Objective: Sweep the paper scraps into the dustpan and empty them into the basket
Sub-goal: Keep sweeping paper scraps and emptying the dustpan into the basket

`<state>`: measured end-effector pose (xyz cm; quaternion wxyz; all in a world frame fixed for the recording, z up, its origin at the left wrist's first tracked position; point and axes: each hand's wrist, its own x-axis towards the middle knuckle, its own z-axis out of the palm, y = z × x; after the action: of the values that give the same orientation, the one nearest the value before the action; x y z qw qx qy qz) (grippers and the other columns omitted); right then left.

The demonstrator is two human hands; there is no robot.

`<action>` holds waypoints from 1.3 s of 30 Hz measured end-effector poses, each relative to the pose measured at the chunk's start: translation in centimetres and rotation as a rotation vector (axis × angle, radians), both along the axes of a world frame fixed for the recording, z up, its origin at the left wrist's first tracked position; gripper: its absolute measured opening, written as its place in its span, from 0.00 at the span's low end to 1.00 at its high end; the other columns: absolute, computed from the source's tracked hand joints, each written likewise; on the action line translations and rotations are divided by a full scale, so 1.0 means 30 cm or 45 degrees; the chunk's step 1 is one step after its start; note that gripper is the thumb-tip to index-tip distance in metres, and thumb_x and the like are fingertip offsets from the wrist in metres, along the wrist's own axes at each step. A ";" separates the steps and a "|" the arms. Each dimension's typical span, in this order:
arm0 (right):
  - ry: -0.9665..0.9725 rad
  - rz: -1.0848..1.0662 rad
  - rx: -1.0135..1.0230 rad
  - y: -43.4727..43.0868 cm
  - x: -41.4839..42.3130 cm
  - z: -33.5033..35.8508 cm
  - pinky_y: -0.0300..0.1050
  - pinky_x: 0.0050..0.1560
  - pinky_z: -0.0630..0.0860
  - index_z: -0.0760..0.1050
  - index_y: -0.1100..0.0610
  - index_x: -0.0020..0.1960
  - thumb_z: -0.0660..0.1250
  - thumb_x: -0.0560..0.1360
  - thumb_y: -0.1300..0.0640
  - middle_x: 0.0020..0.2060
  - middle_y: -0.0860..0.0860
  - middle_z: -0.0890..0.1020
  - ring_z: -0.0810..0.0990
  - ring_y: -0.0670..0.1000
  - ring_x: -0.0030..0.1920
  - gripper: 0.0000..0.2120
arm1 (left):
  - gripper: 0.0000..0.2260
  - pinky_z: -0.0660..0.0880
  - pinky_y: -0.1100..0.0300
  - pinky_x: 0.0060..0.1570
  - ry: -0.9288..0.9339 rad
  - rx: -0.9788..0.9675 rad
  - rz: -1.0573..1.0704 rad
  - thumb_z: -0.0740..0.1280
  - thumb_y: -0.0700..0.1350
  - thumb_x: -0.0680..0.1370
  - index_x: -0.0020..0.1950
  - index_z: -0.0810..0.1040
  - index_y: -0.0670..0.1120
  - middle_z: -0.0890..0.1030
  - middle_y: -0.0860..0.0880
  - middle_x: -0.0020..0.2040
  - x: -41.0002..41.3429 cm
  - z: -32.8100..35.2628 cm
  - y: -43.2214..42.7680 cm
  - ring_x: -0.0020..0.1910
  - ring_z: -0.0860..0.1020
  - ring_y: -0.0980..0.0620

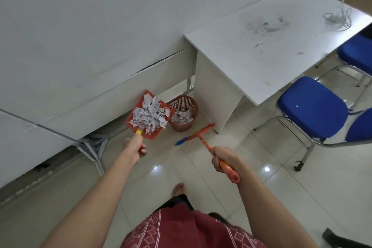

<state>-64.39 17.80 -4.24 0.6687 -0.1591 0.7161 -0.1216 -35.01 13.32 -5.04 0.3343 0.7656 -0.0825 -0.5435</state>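
— Where are the torn white paper scraps?

— Heaped in the orange plastic dustpan, held off the floor. More scraps lie in the reddish-brown plastic mesh basket just beside it. The dustpan's right corner covers part of the basket's rim.

— And the hands?

— The left hand is curled tight round the dustpan's handle, hiding all but a yellow collar and a bit of red. The right hand is wrapped round the orange handle of the short broom with blue bristles.

— Can you read anything?

— No. The broom handle carries a pattern or print that is too small to read. The scraps show grey marks that are also illegible.

— What else is hard to see?

— The blue padded chairs are cut off at the right edge. The bristles are blurred, with only a blue tip showing.
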 end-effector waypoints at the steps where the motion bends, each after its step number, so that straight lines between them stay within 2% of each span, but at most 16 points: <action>1: -0.026 -0.006 0.002 -0.025 -0.008 0.004 0.35 0.20 0.63 0.65 0.60 0.42 0.56 0.80 0.57 0.23 0.53 0.68 0.65 0.46 0.20 0.09 | 0.05 0.58 0.70 0.16 -0.010 0.010 -0.002 0.58 0.42 0.80 0.45 0.69 0.44 0.65 0.48 0.30 -0.014 -0.005 -0.015 0.24 0.62 0.55; 4: -0.112 -0.078 0.026 -0.101 -0.041 0.006 0.32 0.18 0.62 0.63 0.58 0.43 0.55 0.80 0.60 0.25 0.51 0.66 0.64 0.43 0.17 0.08 | 0.07 0.58 0.69 0.17 -0.061 0.015 -0.005 0.61 0.45 0.80 0.45 0.70 0.44 0.65 0.48 0.29 -0.063 -0.005 -0.051 0.21 0.62 0.56; 7: -0.174 -0.104 0.078 -0.178 -0.065 -0.006 0.31 0.17 0.63 0.63 0.57 0.44 0.53 0.78 0.63 0.23 0.50 0.67 0.65 0.42 0.17 0.05 | 0.06 0.60 0.68 0.17 -0.161 -0.011 -0.016 0.63 0.42 0.79 0.44 0.69 0.43 0.66 0.47 0.30 -0.129 0.007 -0.079 0.23 0.63 0.54; 10: -0.177 0.015 0.122 -0.262 -0.108 -0.022 0.32 0.16 0.63 0.63 0.58 0.45 0.52 0.78 0.63 0.20 0.50 0.68 0.65 0.42 0.16 0.04 | 0.04 0.61 0.67 0.19 -0.244 -0.041 -0.002 0.62 0.41 0.79 0.45 0.70 0.42 0.68 0.46 0.32 -0.222 0.012 -0.111 0.25 0.64 0.53; 13: -0.186 0.136 0.156 -0.333 -0.159 -0.017 0.32 0.15 0.63 0.62 0.57 0.44 0.51 0.79 0.63 0.22 0.50 0.67 0.64 0.42 0.16 0.06 | 0.01 0.63 0.67 0.20 -0.323 -0.035 -0.004 0.60 0.39 0.78 0.48 0.71 0.41 0.70 0.45 0.33 -0.306 0.030 -0.151 0.26 0.65 0.52; 16: -0.194 0.184 0.165 -0.404 -0.220 -0.012 0.30 0.15 0.62 0.62 0.57 0.43 0.50 0.79 0.63 0.25 0.49 0.66 0.64 0.41 0.15 0.07 | 0.06 0.65 0.64 0.22 -0.395 -0.021 -0.023 0.58 0.37 0.76 0.51 0.71 0.41 0.71 0.44 0.37 -0.391 0.036 -0.187 0.28 0.67 0.50; 22: -0.206 0.273 0.199 -0.528 -0.327 0.005 0.30 0.14 0.61 0.64 0.56 0.44 0.49 0.78 0.64 0.22 0.48 0.66 0.63 0.41 0.15 0.08 | 0.11 0.68 0.62 0.23 -0.502 0.032 -0.060 0.59 0.37 0.73 0.55 0.70 0.40 0.73 0.43 0.42 -0.527 0.042 -0.240 0.30 0.71 0.48; 26: -0.188 0.321 0.190 -0.566 -0.372 -0.024 0.30 0.16 0.63 0.66 0.58 0.48 0.48 0.77 0.64 0.25 0.49 0.67 0.64 0.42 0.17 0.09 | 0.15 0.68 0.62 0.22 -0.588 0.086 -0.155 0.61 0.38 0.75 0.61 0.67 0.42 0.76 0.41 0.50 -0.599 0.048 -0.254 0.32 0.74 0.48; 28: -0.188 0.329 0.201 -0.573 -0.385 -0.040 0.31 0.17 0.63 0.66 0.58 0.47 0.48 0.77 0.64 0.24 0.50 0.68 0.65 0.42 0.18 0.08 | 0.16 0.68 0.62 0.22 -0.644 0.120 -0.220 0.61 0.38 0.76 0.63 0.66 0.42 0.76 0.41 0.52 -0.628 0.046 -0.256 0.33 0.75 0.48; 31: -0.188 0.357 0.234 -0.585 -0.399 -0.052 0.31 0.16 0.62 0.65 0.57 0.46 0.48 0.77 0.64 0.21 0.49 0.68 0.64 0.43 0.16 0.08 | 0.18 0.73 0.58 0.26 -0.714 0.168 -0.293 0.61 0.39 0.77 0.66 0.63 0.43 0.75 0.42 0.53 -0.674 0.039 -0.261 0.40 0.79 0.45; 33: -0.194 0.356 0.258 -0.589 -0.402 -0.056 0.31 0.15 0.62 0.64 0.56 0.44 0.49 0.78 0.63 0.20 0.49 0.67 0.64 0.42 0.16 0.07 | 0.21 0.81 0.52 0.37 -0.769 0.175 -0.338 0.62 0.41 0.77 0.68 0.62 0.43 0.75 0.41 0.55 -0.700 0.036 -0.264 0.46 0.80 0.41; 35: -0.202 0.353 0.258 -0.591 -0.404 -0.064 0.31 0.15 0.62 0.64 0.57 0.45 0.49 0.77 0.63 0.21 0.49 0.68 0.65 0.42 0.16 0.07 | 0.23 0.82 0.47 0.47 -0.798 0.185 -0.378 0.62 0.41 0.76 0.70 0.60 0.44 0.75 0.39 0.57 -0.725 0.022 -0.269 0.49 0.80 0.39; 39: -0.225 0.301 0.243 -0.590 -0.408 -0.072 0.30 0.16 0.63 0.63 0.57 0.43 0.50 0.77 0.64 0.20 0.49 0.67 0.64 0.42 0.16 0.07 | 0.26 0.81 0.49 0.48 -0.808 0.184 -0.436 0.62 0.40 0.77 0.73 0.56 0.45 0.72 0.38 0.59 -0.780 0.014 -0.274 0.50 0.78 0.40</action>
<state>-76.63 0.11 -6.39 0.7508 -0.1665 0.6391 0.0129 -58.42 5.10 -4.61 0.1412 0.8927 -0.2705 -0.3316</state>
